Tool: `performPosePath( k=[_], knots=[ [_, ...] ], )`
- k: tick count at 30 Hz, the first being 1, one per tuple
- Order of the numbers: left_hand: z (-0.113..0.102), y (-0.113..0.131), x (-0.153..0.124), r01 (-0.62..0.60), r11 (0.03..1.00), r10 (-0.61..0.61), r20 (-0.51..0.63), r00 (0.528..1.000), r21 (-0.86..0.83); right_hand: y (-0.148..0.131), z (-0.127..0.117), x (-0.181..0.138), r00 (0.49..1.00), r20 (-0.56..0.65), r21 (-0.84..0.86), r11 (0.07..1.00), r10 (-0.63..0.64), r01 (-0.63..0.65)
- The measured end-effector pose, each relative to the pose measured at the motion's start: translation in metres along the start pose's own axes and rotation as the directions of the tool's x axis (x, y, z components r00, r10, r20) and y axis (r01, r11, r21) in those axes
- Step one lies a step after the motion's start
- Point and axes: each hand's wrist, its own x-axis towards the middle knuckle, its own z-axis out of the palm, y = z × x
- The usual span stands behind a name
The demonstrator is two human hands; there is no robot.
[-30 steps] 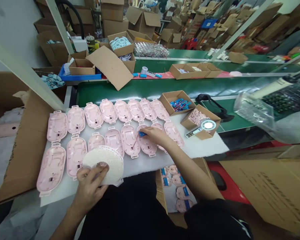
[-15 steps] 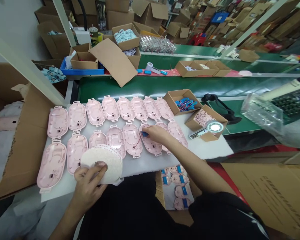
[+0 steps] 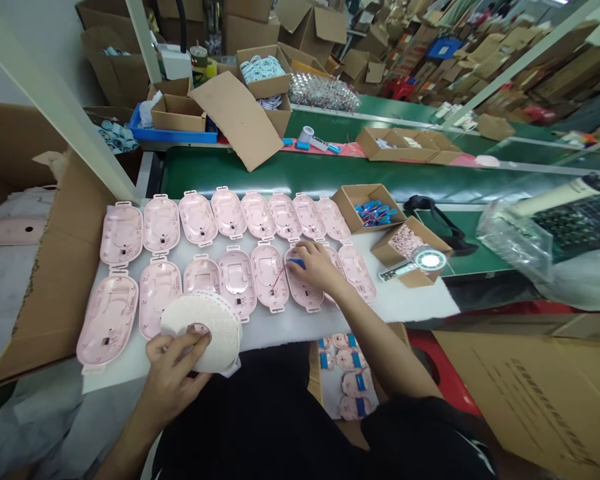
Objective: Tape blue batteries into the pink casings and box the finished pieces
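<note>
Little has shifted since the earlier frame: your right hand [image 3: 316, 265] has stayed on the same pink shell, and your left hand [image 3: 173, 373] has kept the roll.

Head view: your right grip is pinched on a small blue battery [image 3: 297, 264], pressing it into the pink shell [image 3: 301, 283] in the near row, at 1 o'clock from the roll. Its red lead [image 3: 279, 275] trails toward 8 o'clock; keep it inside the rim and seat the cell flat, I'd judge. Your left grip is clenched around the white foam-pad roll [image 3: 206, 327], thumb in its core, resting on the white table [image 3: 420, 300] edge at 6 o'clock. More blue batteries sit in the small carton [image 3: 367, 207] at 2 o'clock.
</note>
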Motion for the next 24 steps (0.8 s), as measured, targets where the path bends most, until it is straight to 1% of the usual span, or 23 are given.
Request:
performPosePath(
  k=[2, 5, 9, 13, 16, 18, 20, 22, 23, 24],
  knots=[
    [0.001, 0.0, 0.002, -0.005, 1.0, 0.005, 0.004, 1.0, -0.006, 0.0, 0.009, -0.002, 0.998, 0.003, 0.062, 0.997, 0.055, -0.055],
    [0.003, 0.001, 0.003, -0.017, 1.0, 0.017, 0.007, 1.0, -0.012, 0.0, 0.014, -0.002, 0.995, 0.032, 0.127, 0.987, 0.091, -0.094],
    [0.004, -0.001, 0.001, -0.012, 1.0, 0.012, 0.012, 1.0, -0.014, -0.002, 0.019, -0.003, 0.996, 0.044, 0.119, 0.989, 0.079, -0.084],
    [0.007, -0.005, -0.004, -0.006, 1.0, 0.007, 0.031, 0.999, -0.023, 0.0, 0.03, -0.007, 0.995, 0.063, 0.077, 0.994, 0.076, -0.08],
    [0.012, -0.005, -0.004, -0.026, 0.999, 0.027, 0.024, 0.999, -0.045, 0.007, 0.035, -0.008, 0.993, 0.056, 0.16, 0.981, 0.104, -0.112],
    [0.015, -0.002, -0.001, -0.024, 0.998, 0.023, -0.011, 1.0, -0.06, 0.006, 0.031, -0.009, 0.992, 0.043, 0.223, 0.966, 0.12, -0.127],
    [0.016, 0.004, 0.005, -0.011, 0.999, 0.008, -0.07, 0.997, -0.036, -0.005, 0.022, -0.016, 0.992, -0.029, 0.263, 0.958, 0.126, -0.114],
    [0.017, 0.01, 0.013, -0.015, 1.0, 0.017, -0.135, 0.991, 0.019, -0.03, 0.012, -0.033, 0.986, -0.136, 0.354, 0.934, 0.1, -0.046],
    [0.017, 0.012, 0.018, -0.029, 0.998, 0.037, -0.164, 0.986, 0.051, -0.047, 0.007, -0.046, 0.985, -0.154, 0.445, 0.895, 0.074, 0.003],
    [0.018, 0.014, 0.022, -0.058, 0.995, 0.072, -0.188, 0.979, 0.08, -0.066, 0.004, -0.06, 0.991, -0.133, 0.556, 0.83, 0.028, 0.051]
  ],
)
